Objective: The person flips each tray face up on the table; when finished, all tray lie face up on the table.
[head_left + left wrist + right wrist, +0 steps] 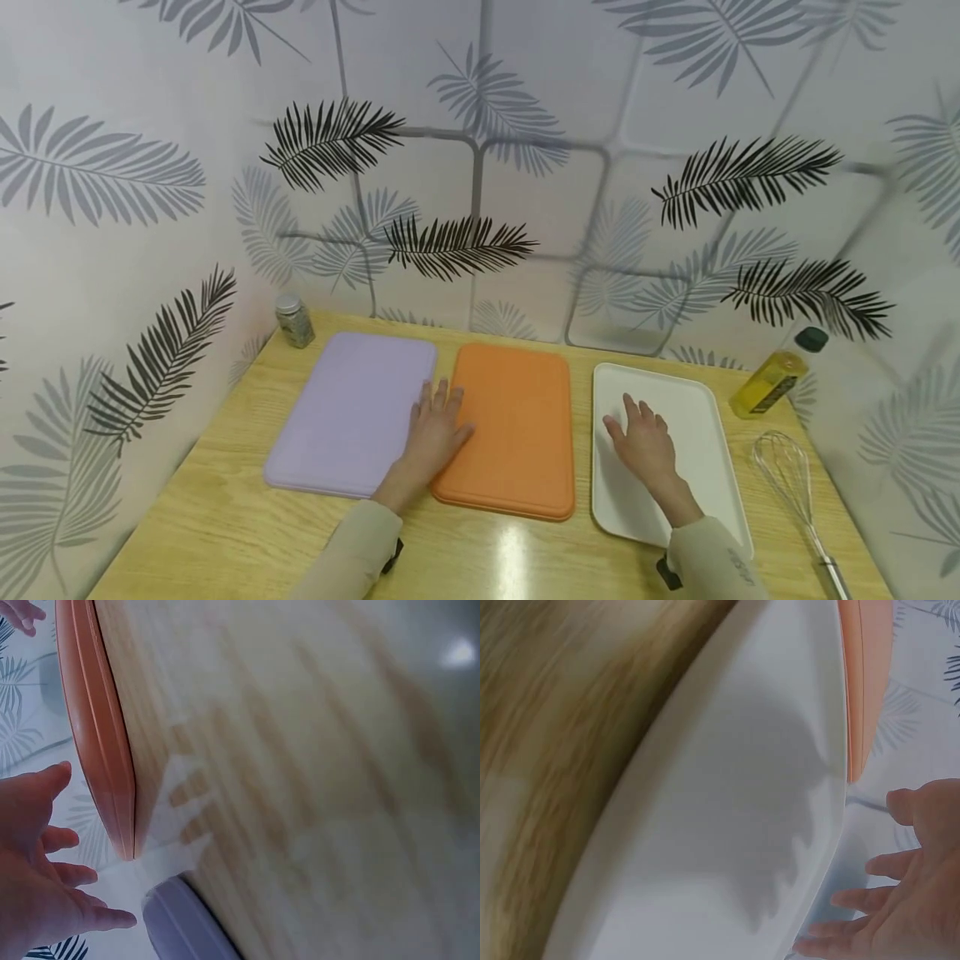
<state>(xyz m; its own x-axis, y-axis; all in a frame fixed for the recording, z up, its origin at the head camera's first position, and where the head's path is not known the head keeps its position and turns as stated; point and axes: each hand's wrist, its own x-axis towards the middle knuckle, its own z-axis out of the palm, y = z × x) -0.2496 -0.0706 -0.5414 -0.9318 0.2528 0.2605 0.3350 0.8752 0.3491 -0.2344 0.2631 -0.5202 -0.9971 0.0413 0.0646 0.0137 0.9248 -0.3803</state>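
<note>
My left hand is held over the gap between a lavender board and an orange board, fingers spread and nothing in its grasp. In the left wrist view that hand appears above the table, with both boards' edges beyond it. My right hand hovers over a white tray with a raised rim, its fingers apart and holding nothing. The right wrist view shows the hand raised and its shadow falling on the tray.
A small jar with a grey lid stands at the back left corner. On the right are a bottle of yellow oil with a dark cap and a wire whisk. Leaf-patterned walls close off the wooden table at the back and sides.
</note>
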